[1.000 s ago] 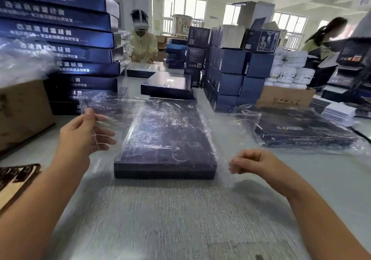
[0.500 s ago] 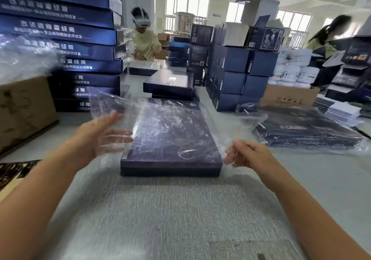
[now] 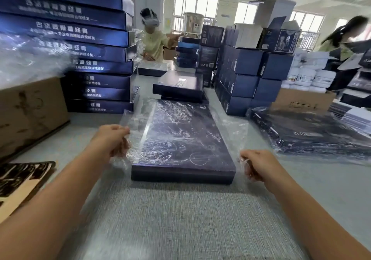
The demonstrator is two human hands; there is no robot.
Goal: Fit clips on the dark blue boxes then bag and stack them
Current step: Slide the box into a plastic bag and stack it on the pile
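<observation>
Dark blue box [image 3: 181, 143] partly sleeved in clear plastic bag [image 3: 230, 131].
Bag edges pinched by left hand [image 3: 112, 139] and right hand [image 3: 259, 165], flanking box on grey table [image 3: 180, 219].

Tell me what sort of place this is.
Probably a packing workshop: a tall stack of dark blue boxes, cardboard cartons, and both hands, left hand and right hand, pulling a clear bag over one box.

Both hands [image 3: 112, 141] gripping bagged box [image 3: 180, 139]
</observation>
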